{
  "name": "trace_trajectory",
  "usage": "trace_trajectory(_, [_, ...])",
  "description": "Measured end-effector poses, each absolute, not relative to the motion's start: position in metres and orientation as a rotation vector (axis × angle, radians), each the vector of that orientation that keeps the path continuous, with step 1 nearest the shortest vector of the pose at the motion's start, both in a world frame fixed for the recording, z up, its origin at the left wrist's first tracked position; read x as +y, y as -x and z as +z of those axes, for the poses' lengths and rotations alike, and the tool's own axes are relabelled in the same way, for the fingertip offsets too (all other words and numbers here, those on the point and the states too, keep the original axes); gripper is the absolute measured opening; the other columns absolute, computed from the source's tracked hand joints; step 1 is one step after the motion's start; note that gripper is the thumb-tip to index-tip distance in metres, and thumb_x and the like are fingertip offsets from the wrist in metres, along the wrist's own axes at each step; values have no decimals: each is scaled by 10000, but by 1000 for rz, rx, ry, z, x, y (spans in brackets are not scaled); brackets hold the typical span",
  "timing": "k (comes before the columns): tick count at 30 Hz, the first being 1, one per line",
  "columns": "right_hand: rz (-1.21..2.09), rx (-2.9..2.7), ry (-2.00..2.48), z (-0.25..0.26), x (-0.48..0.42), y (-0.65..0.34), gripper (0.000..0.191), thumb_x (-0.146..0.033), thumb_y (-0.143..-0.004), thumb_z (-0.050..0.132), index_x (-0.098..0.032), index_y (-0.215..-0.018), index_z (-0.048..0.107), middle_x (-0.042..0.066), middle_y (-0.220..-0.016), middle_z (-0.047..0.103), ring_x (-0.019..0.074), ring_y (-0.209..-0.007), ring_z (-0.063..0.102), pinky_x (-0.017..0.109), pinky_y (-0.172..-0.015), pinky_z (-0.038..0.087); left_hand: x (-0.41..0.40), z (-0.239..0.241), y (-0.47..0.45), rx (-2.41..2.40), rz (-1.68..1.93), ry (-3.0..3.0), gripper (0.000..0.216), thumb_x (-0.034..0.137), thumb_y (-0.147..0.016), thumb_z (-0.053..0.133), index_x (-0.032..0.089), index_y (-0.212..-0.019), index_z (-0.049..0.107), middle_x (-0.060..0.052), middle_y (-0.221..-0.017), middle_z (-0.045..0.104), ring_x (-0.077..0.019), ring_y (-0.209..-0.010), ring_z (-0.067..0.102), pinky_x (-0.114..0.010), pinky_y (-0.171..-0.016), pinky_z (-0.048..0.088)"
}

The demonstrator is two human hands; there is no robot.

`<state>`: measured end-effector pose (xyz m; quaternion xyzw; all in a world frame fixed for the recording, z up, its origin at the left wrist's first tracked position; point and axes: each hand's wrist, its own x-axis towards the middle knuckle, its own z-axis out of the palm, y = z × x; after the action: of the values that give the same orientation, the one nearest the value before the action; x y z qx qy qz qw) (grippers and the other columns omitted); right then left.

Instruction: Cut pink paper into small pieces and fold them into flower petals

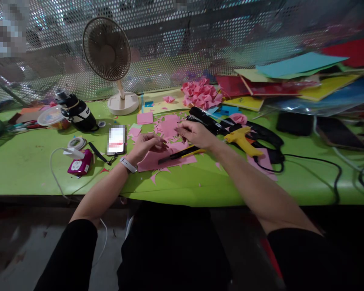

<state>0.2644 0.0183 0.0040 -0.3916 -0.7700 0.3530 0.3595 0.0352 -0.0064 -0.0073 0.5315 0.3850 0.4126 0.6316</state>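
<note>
My left hand (148, 146), with a pale watch band at its wrist, is over the left end of a pink paper sheet (148, 162). Its fingers are bent and pressed together. Opposite it, my right hand (194, 132) has its thumb and fingers pinched above pink paper scraps (168, 124). Whatever either hand may hold is too small to make out. A dark-bladed tool with a yellow handle (182, 154), perhaps scissors or a cutter, lies on the pink sheet below my hands. Curved pink offcuts (159, 173) lie at the sheet's near edge.
Right of my hands lie a yellow glue gun (241, 141) and its black cord. Behind are folded pink paper pieces (202, 93), a fan (123, 104) and stacked coloured sheets (300, 66). A phone (116, 140), black bottle (79, 113) and purple adapter (80, 163) stand left.
</note>
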Motion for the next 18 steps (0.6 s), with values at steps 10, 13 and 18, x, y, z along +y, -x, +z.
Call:
trace_trajectory(10, [1273, -1950, 983, 1, 11, -254, 445, -601, -762, 765, -210, -672, 573, 7, -620, 628, 145, -569, 583, 292, -564, 451, -5, -16, -41, 966, 1023, -1317, 442, 539, -751, 828, 130, -837, 682, -48, -807, 737, -154, -759, 744, -290, -747, 619])
trace_trajectory(13, [1313, -1986, 976, 3, 11, -258, 356, -497, -759, 770, -203, -667, 592, 14, -628, 641, 142, -572, 594, 293, -569, 466, -5, -17, -43, 970, 1044, -1329, 403, 496, -763, 832, 125, -852, 701, -57, -824, 749, -135, -744, 728, -282, -762, 612])
trace_trajectory(18, [1236, -1958, 1019, 11, 18, -279, 269, -460, -774, 746, -203, -767, 667, 40, -694, 686, 163, -618, 625, 329, -615, 518, -4, -11, -40, 933, 1063, -1308, 437, 516, -746, 840, 122, -840, 677, -49, -807, 734, -143, -738, 736, -280, -731, 611])
